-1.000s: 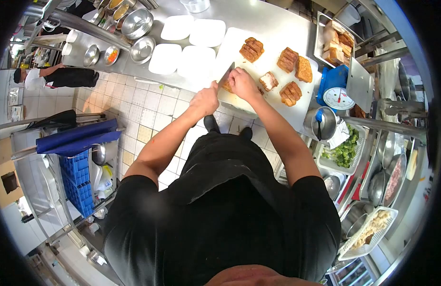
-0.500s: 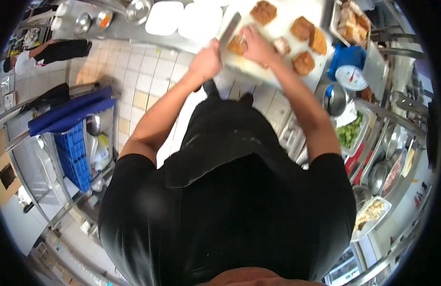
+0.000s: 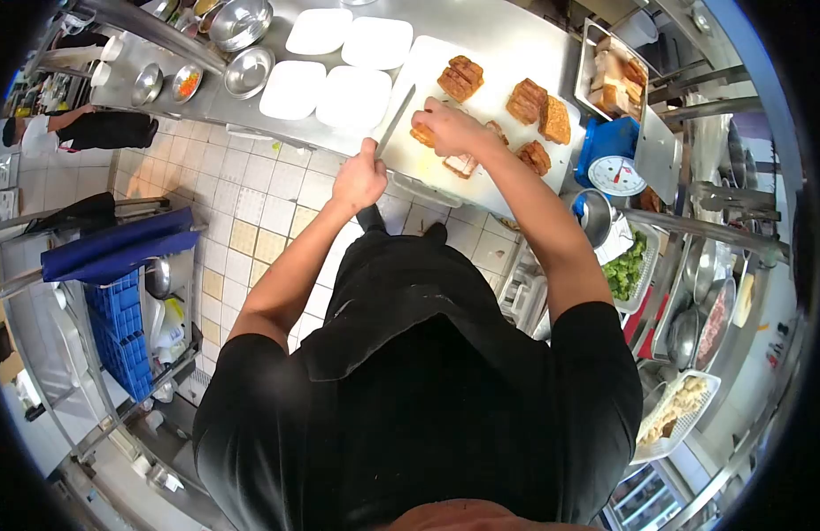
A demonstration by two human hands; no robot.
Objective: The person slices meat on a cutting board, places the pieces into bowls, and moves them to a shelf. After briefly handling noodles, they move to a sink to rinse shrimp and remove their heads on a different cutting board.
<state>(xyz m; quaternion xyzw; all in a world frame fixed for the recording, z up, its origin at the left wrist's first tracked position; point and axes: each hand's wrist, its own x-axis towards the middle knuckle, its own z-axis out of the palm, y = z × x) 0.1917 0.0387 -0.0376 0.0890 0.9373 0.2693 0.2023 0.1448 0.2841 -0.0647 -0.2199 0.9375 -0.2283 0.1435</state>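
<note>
My left hand [image 3: 360, 180] is closed round the handle of a knife [image 3: 398, 119]. The blade points away from me along the left side of a white cutting board [image 3: 419, 71]. With bent fingers, my right hand [image 3: 449, 129] grips a golden-brown piece of fried pork [image 3: 422, 134], just right of the blade; the hand covers much of it. Close to my right wrist lies a cut pork piece [image 3: 461, 165] showing pale meat. Larger browned pork blocks [image 3: 460, 78] sit farther back and to the right, one of them a scored block [image 3: 526, 101].
White square plates [image 3: 355, 96] and metal bowls [image 3: 249, 73] stand left of the board. On the right are a blue scale [image 3: 615, 168], a tray of pork [image 3: 612, 75], a metal pot [image 3: 592, 217] and a basket of greens [image 3: 627, 265]. Another person [image 3: 100, 130] stands far left.
The camera view has shifted, bringing more of the counter into sight. My right fingers have come down over the pork piece. The knife stays beside it in my left hand.
</note>
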